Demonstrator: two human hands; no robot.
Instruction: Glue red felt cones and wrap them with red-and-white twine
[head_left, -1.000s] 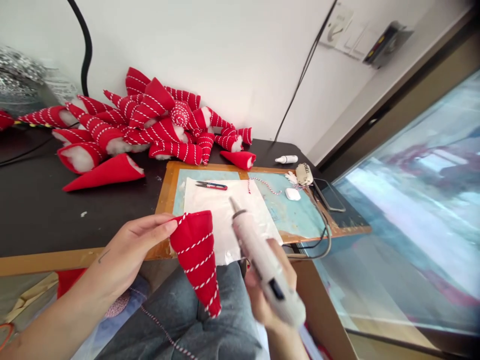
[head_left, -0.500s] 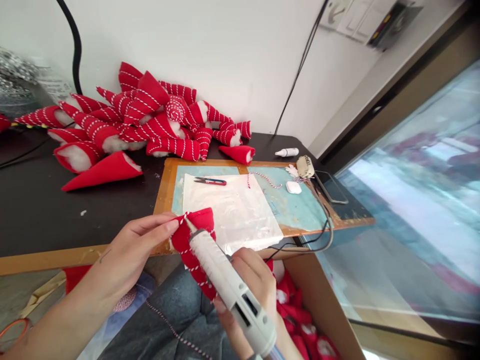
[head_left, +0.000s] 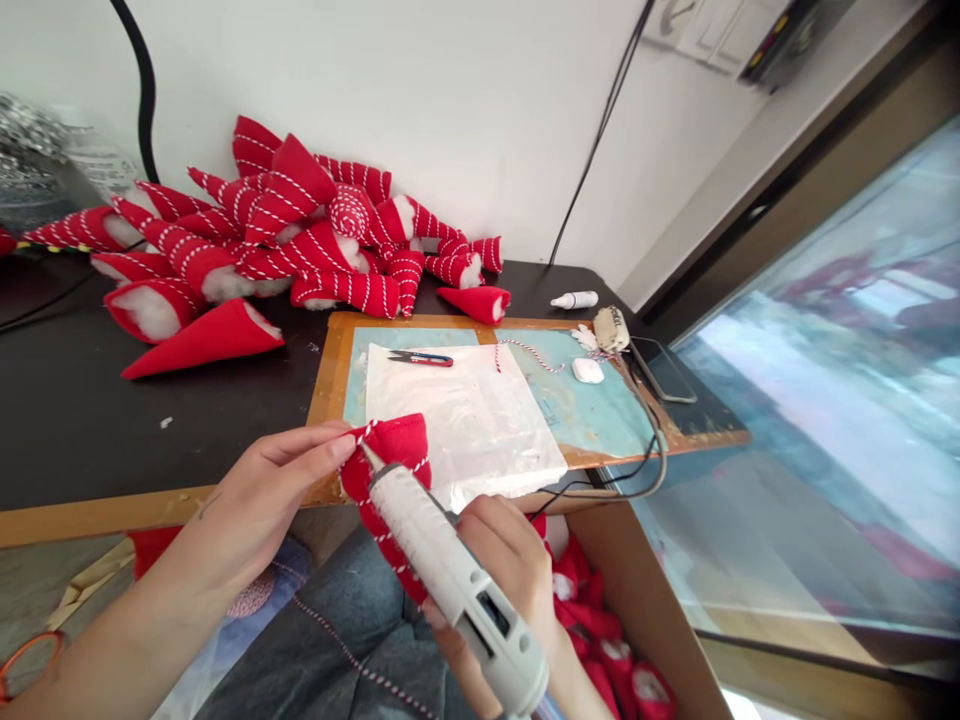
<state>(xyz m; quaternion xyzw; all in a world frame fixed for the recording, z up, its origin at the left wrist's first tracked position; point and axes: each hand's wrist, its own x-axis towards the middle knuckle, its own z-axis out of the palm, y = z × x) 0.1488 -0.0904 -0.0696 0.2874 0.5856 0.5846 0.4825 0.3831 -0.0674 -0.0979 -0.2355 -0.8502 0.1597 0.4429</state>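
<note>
Red felt cone point(head_left: 394, 442), wound with red-and-white twine point(head_left: 415, 466), is held just in front of the near edge of the board point(head_left: 334, 370). The left hand point(head_left: 255, 500) is partly closed, its fingers pinching the cone near the top. The right hand point(head_left: 502, 570) is closed firmly around the grip of a white glue gun point(head_left: 435, 560), whose nozzle touches the cone near the twine.

On the board lie a sheet of white plastic point(head_left: 465, 420) and, on that sheet, small snips point(head_left: 420, 358). Beyond the board stands a heap of red striped cones point(head_left: 300, 240) stuffed with white filling, with a plain red cone point(head_left: 202, 342) to its left. Just right of the board's far corner lies a phone point(head_left: 660, 370); a small white bottle point(head_left: 574, 300) stands behind the board, its writing too small to read. A cardboard box point(head_left: 645, 620) of red pieces sits below the board's near edge.
</note>
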